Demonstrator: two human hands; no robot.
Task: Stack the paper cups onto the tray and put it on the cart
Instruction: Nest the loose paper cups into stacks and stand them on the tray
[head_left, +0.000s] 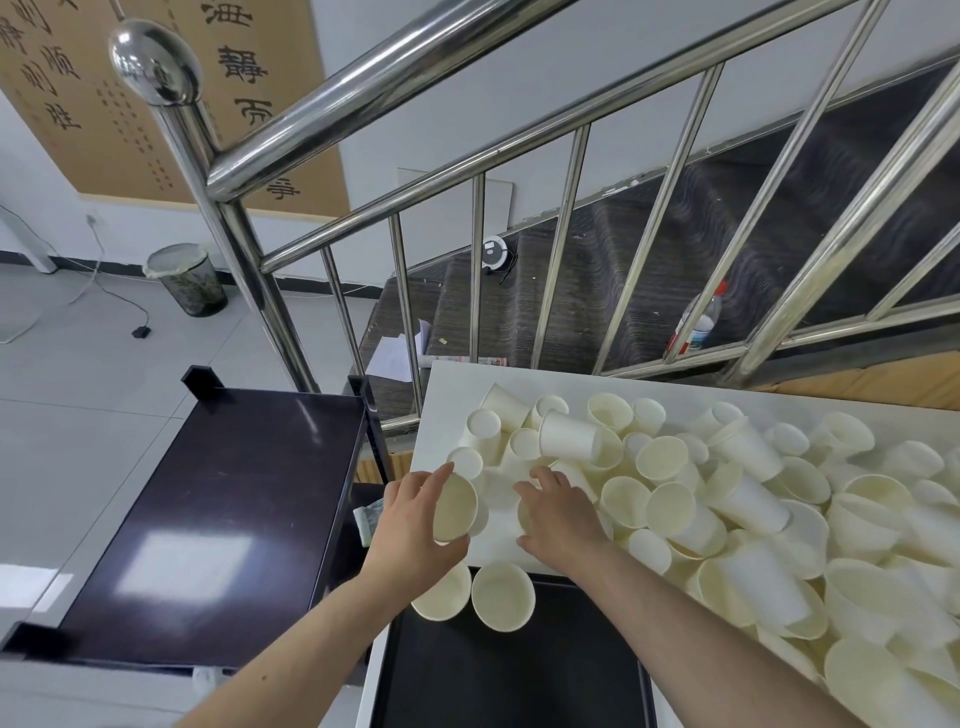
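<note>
**Inspector:** Hands?

**Assistant:** Left hand (415, 525) grasps a cream paper cup (455, 509), mouth toward the other hand, likely for nesting. Right hand (558, 512) covers another cup; grip cannot be told.

**Inspector:** Surroundings?

**Assistant:** Two cups (503, 597) stand on the black rectangular tray (509, 675). Loose cups litter the white table (452, 384); dark cart (218, 519) left, steel stair railing (363, 93) behind.

Bright, even light; glare on the cart (156, 561); wide-angle bending at edges.
</note>
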